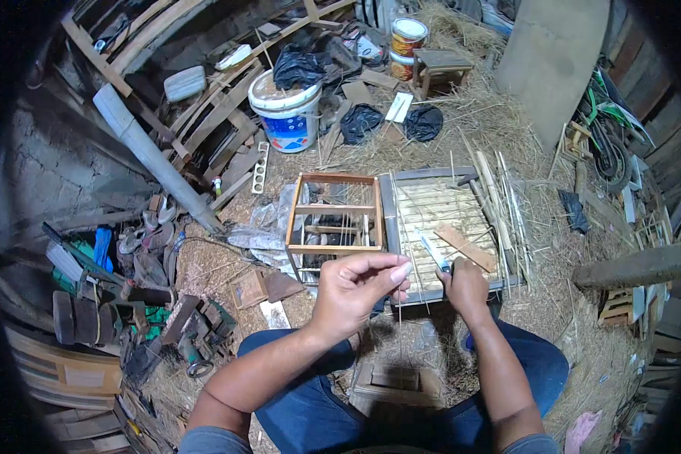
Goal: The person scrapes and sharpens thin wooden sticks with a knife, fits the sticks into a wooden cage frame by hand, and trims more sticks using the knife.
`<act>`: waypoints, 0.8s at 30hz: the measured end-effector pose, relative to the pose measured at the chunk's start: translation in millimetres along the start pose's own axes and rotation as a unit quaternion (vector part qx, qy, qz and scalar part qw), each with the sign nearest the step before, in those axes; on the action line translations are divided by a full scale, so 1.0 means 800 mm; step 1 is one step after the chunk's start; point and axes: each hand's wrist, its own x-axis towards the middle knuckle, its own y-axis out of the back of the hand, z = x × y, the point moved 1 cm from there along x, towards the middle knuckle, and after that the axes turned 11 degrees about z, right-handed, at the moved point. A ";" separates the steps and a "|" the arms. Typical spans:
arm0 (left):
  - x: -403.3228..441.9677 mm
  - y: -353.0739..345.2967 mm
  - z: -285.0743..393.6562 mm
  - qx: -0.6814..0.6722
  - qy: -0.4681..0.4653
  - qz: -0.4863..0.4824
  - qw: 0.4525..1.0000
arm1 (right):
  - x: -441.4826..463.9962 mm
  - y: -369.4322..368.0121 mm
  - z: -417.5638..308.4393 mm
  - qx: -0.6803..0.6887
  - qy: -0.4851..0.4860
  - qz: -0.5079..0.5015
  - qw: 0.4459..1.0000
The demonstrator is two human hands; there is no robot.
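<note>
My left hand is raised near the middle, thumb and fingers pinched on a thin stick that hangs down below them. My right hand is closed around the handle of a knife, its pale blade pointing up and left over a low slatted bench. On the slats, just beyond my right hand, lies a flat brown wood piece. Thin sticks are scattered over the slats. A wooden frame with thin upright rods stands left of the bench, beyond my left hand.
A white and blue bucket stands behind the frame. Farther back are a small stool and stacked paint tubs. Long strips lie along the bench's right side. A vise-like tool is at lower left; straw covers the floor.
</note>
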 end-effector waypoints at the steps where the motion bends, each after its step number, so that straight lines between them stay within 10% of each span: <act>1: -0.004 -0.012 0.003 -0.012 -0.008 0.010 1.000 | -0.005 -0.006 0.005 0.005 0.018 0.017 1.000; 9: -0.019 -0.054 0.004 -0.018 -0.028 0.004 0.999 | 0.004 0.027 0.020 0.096 -0.008 0.066 0.993; 17: -0.011 -0.071 -0.006 -0.022 -0.009 -0.016 1.000 | 0.015 0.223 -0.008 0.622 -0.070 0.059 0.777; 24: -0.004 -0.078 -0.020 -0.038 0.007 -0.037 0.999 | -0.009 0.249 -0.017 0.366 0.196 0.160 0.895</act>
